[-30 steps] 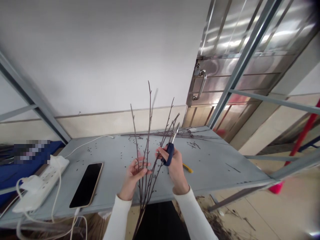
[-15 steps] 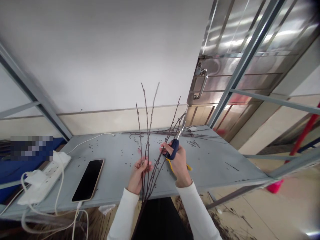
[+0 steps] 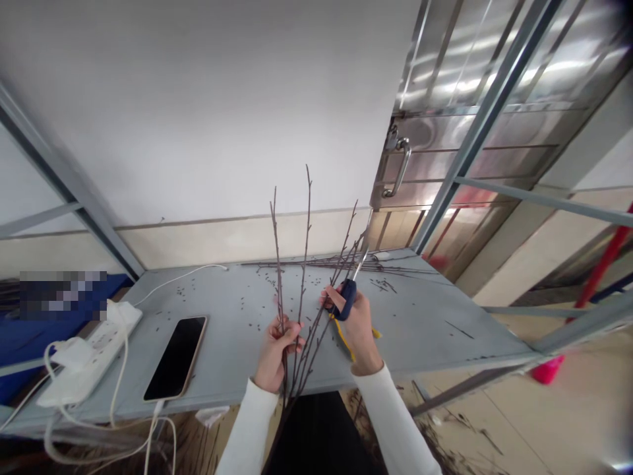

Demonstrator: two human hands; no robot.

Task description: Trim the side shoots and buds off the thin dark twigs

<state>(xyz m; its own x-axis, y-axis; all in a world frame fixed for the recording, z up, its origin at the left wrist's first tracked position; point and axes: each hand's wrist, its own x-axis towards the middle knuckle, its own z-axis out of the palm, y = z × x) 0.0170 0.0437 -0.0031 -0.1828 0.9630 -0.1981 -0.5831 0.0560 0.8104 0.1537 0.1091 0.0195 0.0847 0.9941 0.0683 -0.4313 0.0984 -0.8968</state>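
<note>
A glossy black smartphone (image 3: 175, 357) lies on the grey metal bench (image 3: 420, 330) among scattered dark bud specks (image 3: 252, 323). The left hand (image 3: 274, 356) holds 1 upright bunch of thin, dark twigs (image 3: 307, 218), its fingers (image 3: 291, 333) curled tightly around the stems. More thin twigs (image 3: 336, 265) lie along the bench's far side. The right hand (image 3: 356, 323) has its fingers (image 3: 332, 298) wrapped around navy-handled steel scissors (image 3: 347, 298), with the blades just beside the held twigs.

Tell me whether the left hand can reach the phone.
Probably yes: nothing but scattered dark bits lies on the grey table between the left hand and the black smartphone. Its fingers are closed around the twigs, though, so it would likely let go first.
</note>
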